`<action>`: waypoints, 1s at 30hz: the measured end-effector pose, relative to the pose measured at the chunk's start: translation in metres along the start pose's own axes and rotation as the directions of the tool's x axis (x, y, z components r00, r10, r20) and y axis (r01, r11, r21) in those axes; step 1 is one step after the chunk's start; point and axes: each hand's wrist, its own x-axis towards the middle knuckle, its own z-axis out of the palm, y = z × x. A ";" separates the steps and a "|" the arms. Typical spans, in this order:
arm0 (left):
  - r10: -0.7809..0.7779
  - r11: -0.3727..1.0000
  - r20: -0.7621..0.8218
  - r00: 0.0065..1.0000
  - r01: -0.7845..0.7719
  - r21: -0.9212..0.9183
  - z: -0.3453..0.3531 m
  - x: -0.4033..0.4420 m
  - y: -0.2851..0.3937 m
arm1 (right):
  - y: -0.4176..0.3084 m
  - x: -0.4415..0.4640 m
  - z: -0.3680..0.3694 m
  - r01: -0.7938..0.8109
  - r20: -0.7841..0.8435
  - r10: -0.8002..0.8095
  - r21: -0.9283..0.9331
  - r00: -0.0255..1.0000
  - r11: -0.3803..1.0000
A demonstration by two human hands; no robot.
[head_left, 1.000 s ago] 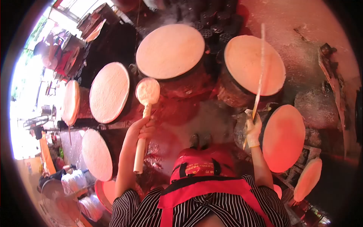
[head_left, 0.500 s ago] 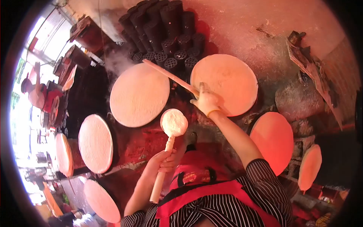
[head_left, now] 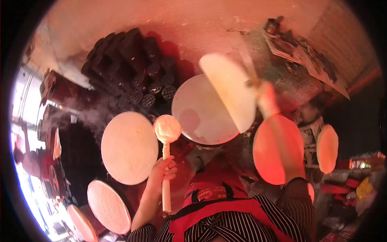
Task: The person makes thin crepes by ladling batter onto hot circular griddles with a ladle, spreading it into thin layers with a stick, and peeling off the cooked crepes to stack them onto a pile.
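My left hand is wrapped round the pale handle of a ladle-like tool, whose round head is coated in batter or dough. My right hand, smeared by motion, is at the right edge of a thin pale flatbread. That sheet is lifted and tilted, half off a round griddle whose grey surface shows. A blurred stick rises near the same hand. Left of the ladle lies another round griddle covered with a pale sheet.
More covered rounds stand at the lower left and at the right, with a smaller one farther right. Black perforated cylinders are stacked behind, near steam. Broken boards lean at the upper right. A person is at the far left.
My right hand has moved right across the middle round, and its sheet has come up off the griddle. The view has turned rightward. My left hand still holds the ladle-like tool.
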 end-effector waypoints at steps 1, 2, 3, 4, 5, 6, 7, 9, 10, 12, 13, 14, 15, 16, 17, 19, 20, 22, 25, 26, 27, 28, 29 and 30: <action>-0.015 1.000 0.022 1.000 0.015 0.027 0.004 0.011 0.002 | -0.028 0.001 -0.062 -0.097 -0.126 0.080 -0.139 0.989 0.986; -0.090 0.993 0.094 0.991 0.096 -0.066 0.006 0.026 0.003 | -0.064 -0.023 -0.115 -0.019 -0.240 0.038 0.081 0.970 0.997; -0.163 0.970 0.176 0.971 0.190 -0.149 0.009 0.037 0.004 | -0.072 -0.035 -0.175 0.008 -0.351 0.041 0.137 0.936 0.991; -0.225 0.934 0.227 0.947 0.276 -0.226 0.015 0.048 0.003 | -0.085 -0.048 -0.235 -0.051 -0.443 0.111 0.146 0.890 0.988; -0.328 0.801 0.487 0.810 0.511 -0.311 0.021 0.057 0.002 | -0.094 -0.066 -0.294 -0.108 -0.537 0.177 0.157 0.825 0.982; -0.360 0.702 0.529 0.769 0.596 -0.390 0.035 0.065 -0.002 | -0.089 -0.085 -0.354 -0.104 -0.600 0.162 0.130 0.784 0.986; -0.355 0.688 0.577 0.735 0.624 -0.371 0.037 0.078 -0.007 | -0.079 -0.111 -0.415 -0.024 -0.590 0.137 0.195 0.796 0.980; -0.347 0.674 0.588 0.730 0.630 -0.385 0.069 0.081 -0.016 | -0.059 -0.165 -0.509 0.053 -0.689 0.106 0.205 0.717 0.977; -0.304 0.720 0.584 0.752 0.583 -0.376 0.071 0.090 -0.022 | -0.037 -0.190 -0.551 0.074 -0.722 0.116 0.227 0.682 0.971; -0.268 0.715 0.578 0.770 0.562 -0.416 0.098 0.089 -0.040 | 0.016 -0.238 -0.630 0.097 -0.768 0.195 0.316 0.610 0.944; -0.277 0.734 0.549 0.788 0.542 -0.409 0.117 0.085 -0.047 | 0.045 -0.254 -0.653 0.102 -0.776 0.260 0.383 0.575 0.918; -0.277 0.723 0.526 0.804 0.535 -0.437 0.133 0.079 -0.057 | 0.079 -0.274 -0.668 0.153 -0.794 0.298 0.435 0.530 0.887; -0.269 0.715 0.498 0.825 0.517 -0.471 0.147 0.072 -0.067 | 0.113 -0.294 -0.677 0.207 -0.801 0.339 0.486 0.494 0.849; -0.267 0.711 0.489 0.831 0.512 -0.482 0.161 0.066 -0.078 | 0.152 -0.311 -0.695 0.175 -0.819 0.397 0.500 0.415 0.848; -0.261 0.705 0.469 0.844 0.498 -0.505 0.188 0.055 -0.091 | 0.191 -0.317 -0.722 0.131 -0.822 0.457 0.523 0.341 0.842; -0.243 0.738 0.403 0.883 0.438 -0.514 0.188 0.059 -0.103 | 0.272 -0.343 -0.723 0.151 -0.840 0.486 0.527 0.242 0.836; -0.186 0.760 0.372 0.910 0.373 -0.532 0.155 0.074 -0.095 | 0.309 -0.356 -0.722 0.178 -0.827 0.526 0.558 0.199 0.811; -0.162 0.773 0.378 0.912 0.355 -0.525 0.162 0.065 -0.105 | 0.394 -0.384 -0.712 0.172 -0.815 0.574 0.579 0.079 0.797; -0.036 0.908 0.202 0.979 0.117 -0.403 0.226 0.020 -0.140 | 0.426 -0.396 -0.679 0.065 -0.777 0.581 0.585 -0.242 0.809; -0.143 0.872 0.303 0.942 0.265 -0.412 0.216 0.030 -0.134 | 0.452 -0.404 -0.680 0.063 -0.773 0.587 0.591 -0.239 0.804; -0.140 0.874 0.295 0.945 0.258 -0.412 0.202 0.036 -0.134 | 0.478 -0.410 -0.680 0.025 -0.798 0.525 0.543 -0.296 0.839; 0.137 0.970 0.095 0.986 -0.153 0.186 0.198 0.035 -0.138 | 0.482 -0.411 -0.674 -0.017 -0.818 0.458 0.494 -0.348 0.869; 0.465 0.553 0.098 0.880 -0.375 0.744 0.193 0.032 -0.140 | 0.483 -0.416 -0.672 -0.020 -0.817 0.465 0.501 -0.340 0.865; 0.552 -0.192 0.306 0.775 -0.239 0.952 0.211 0.024 -0.154 | 0.456 -0.414 -0.666 -0.141 -0.839 0.361 0.448 -0.408 0.883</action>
